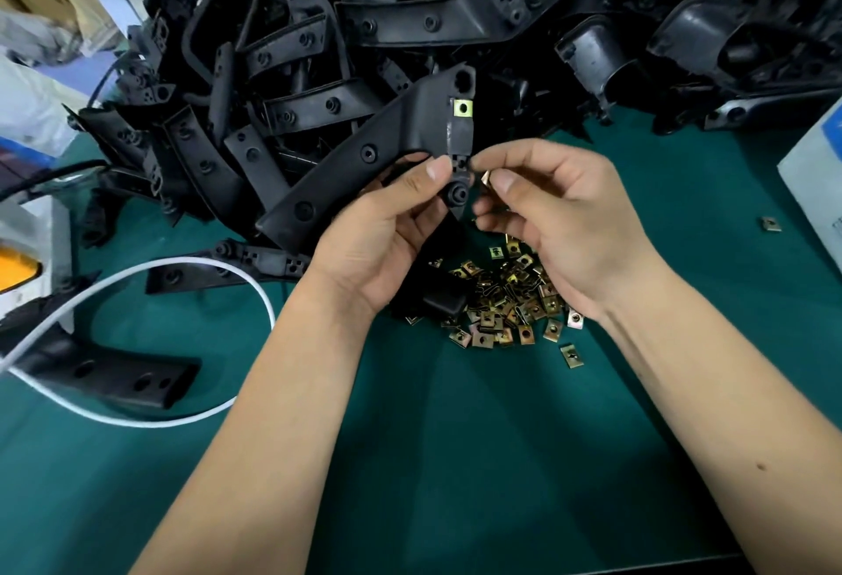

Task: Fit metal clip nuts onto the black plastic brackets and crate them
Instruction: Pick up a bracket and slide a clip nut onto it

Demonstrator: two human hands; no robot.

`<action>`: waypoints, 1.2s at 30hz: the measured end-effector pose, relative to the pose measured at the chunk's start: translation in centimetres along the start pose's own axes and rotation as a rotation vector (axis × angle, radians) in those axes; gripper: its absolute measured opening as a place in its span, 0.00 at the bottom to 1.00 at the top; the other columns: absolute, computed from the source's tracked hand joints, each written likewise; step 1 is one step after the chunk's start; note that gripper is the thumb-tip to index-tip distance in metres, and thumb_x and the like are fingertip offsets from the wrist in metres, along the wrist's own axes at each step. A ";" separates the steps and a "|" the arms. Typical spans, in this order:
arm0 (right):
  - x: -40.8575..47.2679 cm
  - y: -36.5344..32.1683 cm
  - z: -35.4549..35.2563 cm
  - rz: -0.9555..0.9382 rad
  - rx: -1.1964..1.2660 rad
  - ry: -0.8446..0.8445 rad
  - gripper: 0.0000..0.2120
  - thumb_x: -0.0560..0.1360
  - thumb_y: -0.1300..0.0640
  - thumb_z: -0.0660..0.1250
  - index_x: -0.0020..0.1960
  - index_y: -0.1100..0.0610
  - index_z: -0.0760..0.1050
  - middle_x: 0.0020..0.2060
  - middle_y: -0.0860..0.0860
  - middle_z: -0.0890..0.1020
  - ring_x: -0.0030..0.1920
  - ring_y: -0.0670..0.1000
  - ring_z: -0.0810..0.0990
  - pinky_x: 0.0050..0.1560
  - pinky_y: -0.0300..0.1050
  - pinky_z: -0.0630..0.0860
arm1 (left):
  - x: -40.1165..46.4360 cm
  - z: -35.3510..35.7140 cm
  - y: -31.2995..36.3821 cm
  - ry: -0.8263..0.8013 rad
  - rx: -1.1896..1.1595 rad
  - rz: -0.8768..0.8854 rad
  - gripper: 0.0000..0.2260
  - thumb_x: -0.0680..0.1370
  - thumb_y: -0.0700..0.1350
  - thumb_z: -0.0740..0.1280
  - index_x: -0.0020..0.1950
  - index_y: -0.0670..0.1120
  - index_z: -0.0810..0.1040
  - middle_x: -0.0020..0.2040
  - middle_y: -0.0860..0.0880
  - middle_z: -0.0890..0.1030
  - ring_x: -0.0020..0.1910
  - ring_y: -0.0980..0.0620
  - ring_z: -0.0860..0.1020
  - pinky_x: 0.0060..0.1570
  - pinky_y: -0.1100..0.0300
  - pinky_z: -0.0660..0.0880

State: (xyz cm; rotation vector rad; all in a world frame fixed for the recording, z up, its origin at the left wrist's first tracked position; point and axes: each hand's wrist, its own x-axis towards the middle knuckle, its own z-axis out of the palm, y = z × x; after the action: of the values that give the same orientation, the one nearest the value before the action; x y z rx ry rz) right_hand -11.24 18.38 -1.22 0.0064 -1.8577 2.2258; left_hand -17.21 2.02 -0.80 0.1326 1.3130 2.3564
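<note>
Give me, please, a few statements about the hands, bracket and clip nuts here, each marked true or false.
1. The left hand holds a black bracket. True.
2. The held bracket carries no clip nut. False: one clip nut sits near its top.
3. The right hand is empty. False: it pinches a small clip nut.
4. Loose clip nuts lie piled on the green mat. True.

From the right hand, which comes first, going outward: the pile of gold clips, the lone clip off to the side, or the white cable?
Measured from the right hand, in the head view:
1. Pile of gold clips, just beneath the hand and wrist.
2. Lone clip, out to the right on the green mat.
3. White cable, looping far to the left, beyond the left hand.
</note>
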 end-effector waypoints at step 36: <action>-0.6 -0.6 0.8 0.104 0.237 0.269 0.04 0.74 0.66 0.74 0.47 0.59 0.83 0.38 0.52 0.86 0.41 0.49 0.85 0.49 0.46 0.83 | -0.6 2.1 -0.7 0.021 0.249 0.047 0.07 0.73 0.40 0.75 0.42 0.50 0.80 0.35 0.57 0.80 0.33 0.61 0.77 0.34 0.69 0.73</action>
State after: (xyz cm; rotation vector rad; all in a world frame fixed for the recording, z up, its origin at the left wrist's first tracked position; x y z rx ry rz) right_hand -10.72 17.57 -0.56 -0.3373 -1.4791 2.3669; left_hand -15.89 3.72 -0.17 0.2163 1.6261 2.2290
